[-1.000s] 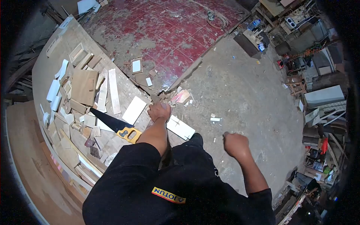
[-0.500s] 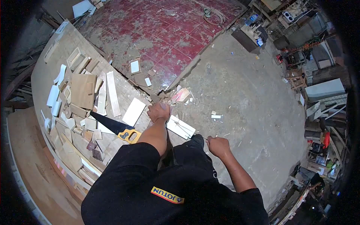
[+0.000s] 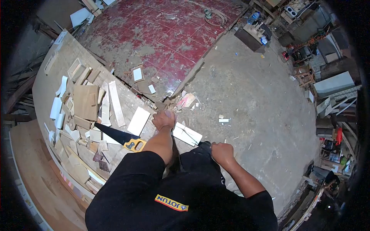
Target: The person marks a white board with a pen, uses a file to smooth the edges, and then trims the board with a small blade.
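Note:
A white board lies slanting in front of my body, close to my raised dark-clad knee. My left hand is closed over the board's far end with its fingers curled. Past the near end, my right hand is closed in a fist round the end of a thin dark tool. That tool reaches onto the board; its kind is too small to make out. Left of my forearm rests a handsaw with a yellow handle. Beside it lies another white board.
A wooden worktop on the left carries offcuts, a brown wooden panel and small frames. Scraps dot the concrete floor. Red tiles lie ahead. Piled timber and clutter line the right side.
My right hand has moved slightly toward the board's near end. My left hand keeps its place on the board. The whole view has shifted a little.

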Demonstrator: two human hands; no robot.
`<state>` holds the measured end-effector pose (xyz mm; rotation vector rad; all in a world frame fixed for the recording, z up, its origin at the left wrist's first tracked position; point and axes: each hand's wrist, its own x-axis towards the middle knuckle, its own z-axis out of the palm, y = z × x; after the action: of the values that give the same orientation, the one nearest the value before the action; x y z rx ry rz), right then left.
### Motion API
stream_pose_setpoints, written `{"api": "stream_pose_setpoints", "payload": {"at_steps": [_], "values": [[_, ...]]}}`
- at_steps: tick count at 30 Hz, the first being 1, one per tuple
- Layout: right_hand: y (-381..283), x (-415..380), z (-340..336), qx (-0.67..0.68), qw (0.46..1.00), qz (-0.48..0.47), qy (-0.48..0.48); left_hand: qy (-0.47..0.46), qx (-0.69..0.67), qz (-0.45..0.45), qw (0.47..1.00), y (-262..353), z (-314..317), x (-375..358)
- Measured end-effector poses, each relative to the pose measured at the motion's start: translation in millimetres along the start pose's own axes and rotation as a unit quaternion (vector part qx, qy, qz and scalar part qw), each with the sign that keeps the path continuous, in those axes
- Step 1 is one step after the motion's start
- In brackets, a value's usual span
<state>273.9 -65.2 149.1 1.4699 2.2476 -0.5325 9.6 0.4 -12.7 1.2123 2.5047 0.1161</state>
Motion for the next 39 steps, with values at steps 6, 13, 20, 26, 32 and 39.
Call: {"api": "stream_pose_setpoints", "payload": {"at_steps": [6,13,20,26,32,39], "values": [[-51,29,-29,-0.057,0.997,-0.009,-0.051,-0.003,-0.002,0.004,1.000,4,-7,-3],[-110,63,-45,-0.051,0.995,0.029,-0.081,-0.020,0.005,-0.012,1.000,5,-9,0],[-84,148,106,-0.056,0.994,-0.010,-0.093,-0.027,0.001,-0.014,1.000,4,-9,0],[-105,135,59,-0.093,0.985,0.004,-0.147,-0.037,0.029,-0.019,0.999,5,-13,-1],[-130,165,60,-0.186,0.963,0.018,-0.194,0.009,-0.010,-0.003,1.000,1,-3,-1],[-123,200,105,-0.161,0.966,0.058,-0.194,0.007,-0.030,0.004,1.000,6,-20,-7]]}}
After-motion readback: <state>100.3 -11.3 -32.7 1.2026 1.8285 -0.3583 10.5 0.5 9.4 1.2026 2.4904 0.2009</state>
